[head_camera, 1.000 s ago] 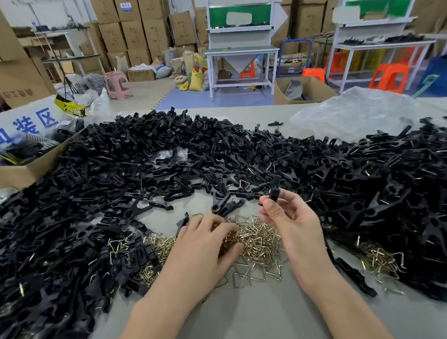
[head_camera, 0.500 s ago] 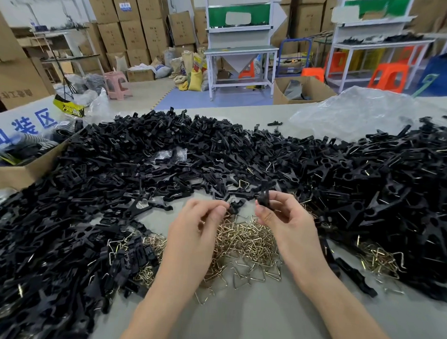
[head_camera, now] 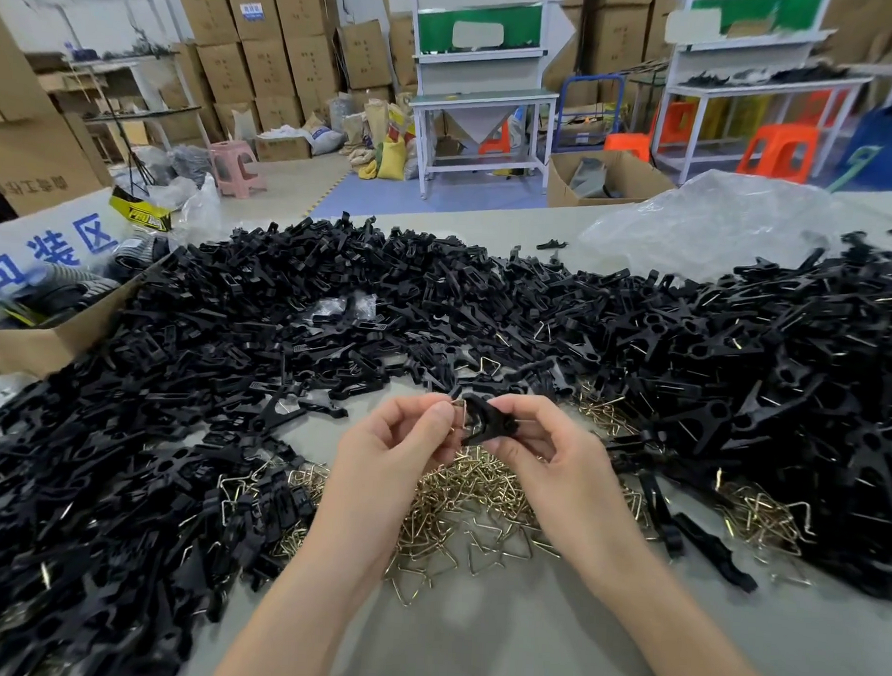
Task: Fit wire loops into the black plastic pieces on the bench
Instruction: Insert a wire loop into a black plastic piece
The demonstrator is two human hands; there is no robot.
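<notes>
**Both hands engaged on one piece above the loop pile**

The left hand [head_camera: 398, 453] and right hand [head_camera: 556, 455] meet at mid-desk, raised just above the grey desk [head_camera: 522, 642]. The right hand's fingers [head_camera: 525, 408] are curled and clamped on a small black plastic piece [head_camera: 483, 422], thumb below and fingertips above. The left hand's fingers [head_camera: 420, 405] are pinched together on a brass-coloured wire loop [head_camera: 459, 406], of which only a short bend shows at the fingertips. The loop touches the left end of the held piece; whether it is seated in the piece cannot be told.

Directly beneath the hands lies a loose pile of brass-coloured triangular wire loops [head_camera: 477, 508]. A second, smaller pile of loops [head_camera: 763, 515] lies to the right.

A large heap of black plastic pieces [head_camera: 332, 312] covers the desk from the left edge, across the far side and down the right. Some pieces on the right show wire in them.

An open brown cardboard box [head_camera: 39, 348] stands at the left edge of the desk. A crumpled clear plastic bag [head_camera: 720, 222] lies at the far right, behind the heap
</notes>
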